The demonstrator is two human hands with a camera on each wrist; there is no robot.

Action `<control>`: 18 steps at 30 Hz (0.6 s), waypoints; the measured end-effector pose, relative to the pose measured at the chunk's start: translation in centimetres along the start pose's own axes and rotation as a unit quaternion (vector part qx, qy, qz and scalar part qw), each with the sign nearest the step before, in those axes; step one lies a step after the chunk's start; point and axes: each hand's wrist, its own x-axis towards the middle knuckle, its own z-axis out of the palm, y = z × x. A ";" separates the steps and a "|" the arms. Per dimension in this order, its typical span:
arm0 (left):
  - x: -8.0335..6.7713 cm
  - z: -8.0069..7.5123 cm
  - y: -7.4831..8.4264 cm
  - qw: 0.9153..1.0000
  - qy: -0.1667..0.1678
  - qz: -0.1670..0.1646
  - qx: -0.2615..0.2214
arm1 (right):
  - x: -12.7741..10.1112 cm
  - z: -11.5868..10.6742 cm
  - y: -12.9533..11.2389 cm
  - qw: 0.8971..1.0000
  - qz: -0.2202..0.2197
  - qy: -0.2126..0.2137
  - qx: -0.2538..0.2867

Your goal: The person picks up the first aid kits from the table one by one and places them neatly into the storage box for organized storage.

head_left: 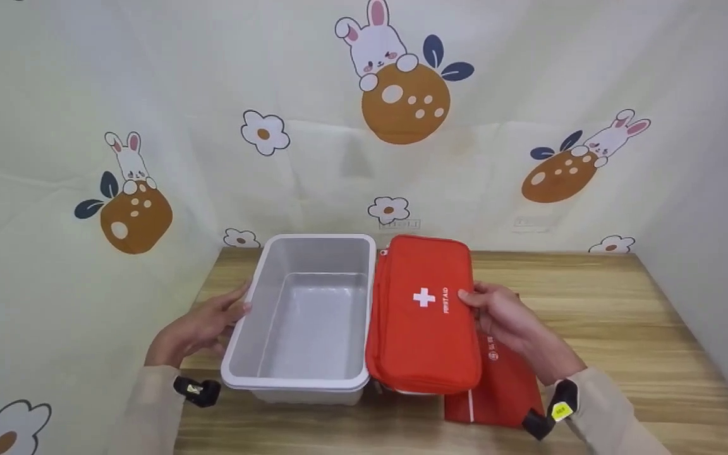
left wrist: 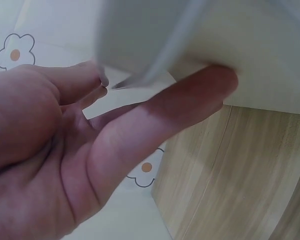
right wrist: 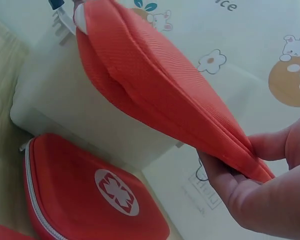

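Left hand [head_left: 206, 322]: not really gripping, fingers fairly straight and touching the left edge of a deep pale-grey rectangular plastic bin [head_left: 294, 382]. I'd press a bit more of the fingers along that side so a bump from the right doesn't send it sliding.

Bin: sits upright on the light wood-grain table [head_left: 598, 354], long sides running away from the person. That rim's probably the handiest thing to brace.

First aid bag: a soft red fabric bag [head_left: 430, 335] with a white cross and white lettering, just right of the bin and up off the table, tilted in the right wrist view. Can't tell if it's actually touching the rim. It'll likely sag at the far side, so I'd move it slowly.

Zip case: red, rounded case with a pale zip and a round white emblem [right wrist: 80, 190], lower than the bag. Worth lifting clear so nothing snags on the zip.

Right hand [head_left: 509, 313]: pinching the bag's right edge, thumb on top, fingers underneath. Edge-only hold, so imo get more fingers under for support.

Flat pouch: flat red pouch with white print [head_left: 509, 379], partly under the bag. Mind the sleeve there.
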 end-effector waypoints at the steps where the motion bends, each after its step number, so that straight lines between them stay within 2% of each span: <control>1: 0.0 0.0 0.0 1.000 0.000 0.001 0.001 | 0.2 0.2 0.0 1.000 0.002 -0.003 -0.002; 12: -0.2 0.0 0.0 1.000 0.003 -0.006 -0.003 | 2.4 3.0 -0.4 0.999 0.012 -0.032 0.022; 18: -0.2 0.1 0.2 1.000 0.010 -0.010 0.006 | 3.5 4.8 -0.6 0.999 0.015 -0.031 0.016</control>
